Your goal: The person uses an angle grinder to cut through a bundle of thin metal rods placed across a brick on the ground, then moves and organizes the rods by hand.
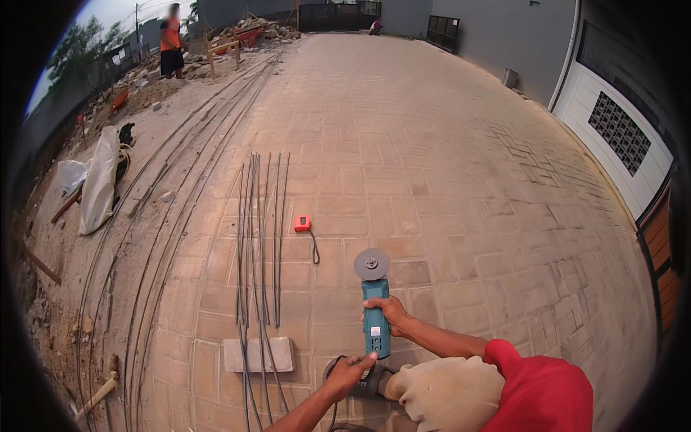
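Observation:
An angle grinder (376,342) with a teal body and a grey disc (371,265) is held above the paving, its disc end pointing away from me. My right hand (391,315) is wrapped round the middle of its body. At the rear end, my left hand (349,376) grips with its thumb against the casing; its other fingers are partly hidden. A dark cord hangs near my left hand and shoe. To the left lie several thin steel rods (278,237), their near ends crossing a pale concrete block (288,354). A red tape measure (302,223) with a wrist strap rests right of the rods.
Long steel bars (162,173) run along the sandy left edge. A white sack (101,180) and rubble (266,32) lie beyond. A person (171,43) in an orange top stands far left; another crouches far back. A grey wall (497,43) and white panel (612,122) border the right.

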Motion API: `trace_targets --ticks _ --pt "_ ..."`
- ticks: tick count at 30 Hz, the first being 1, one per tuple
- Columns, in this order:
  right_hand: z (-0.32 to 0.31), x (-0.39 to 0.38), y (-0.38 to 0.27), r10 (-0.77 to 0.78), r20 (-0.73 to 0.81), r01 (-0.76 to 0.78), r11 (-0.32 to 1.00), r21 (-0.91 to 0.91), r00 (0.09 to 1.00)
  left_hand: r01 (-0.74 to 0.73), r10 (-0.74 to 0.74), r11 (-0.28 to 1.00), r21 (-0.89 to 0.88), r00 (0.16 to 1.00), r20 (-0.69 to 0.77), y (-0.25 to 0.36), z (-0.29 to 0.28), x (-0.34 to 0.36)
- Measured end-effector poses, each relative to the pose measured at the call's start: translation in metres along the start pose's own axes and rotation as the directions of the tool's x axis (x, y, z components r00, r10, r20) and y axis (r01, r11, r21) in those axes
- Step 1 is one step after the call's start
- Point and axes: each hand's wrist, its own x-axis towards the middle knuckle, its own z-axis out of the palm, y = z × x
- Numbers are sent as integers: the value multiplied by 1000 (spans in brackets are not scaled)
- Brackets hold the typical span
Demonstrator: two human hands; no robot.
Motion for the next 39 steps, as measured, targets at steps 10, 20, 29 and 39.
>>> trace_targets --ticks 10,20,29,39 --pt "-6 4 -7 -88 -15 88 996 20 996 -110 425 474 874 898 -117 17 -20 -31" --pt "19 1 -6 -140 5 140 990 20 990 -1 85 816 -579 989 119 25 -10 10" --pt "19 7 5 -39 -22 39 999 -9 999 100 21 749 -655 984 175 13 -5 13" --pt "-1 23 15 49 -27 -49 999 0 998 -99 104 992 -77 992 68 14 -17 14"
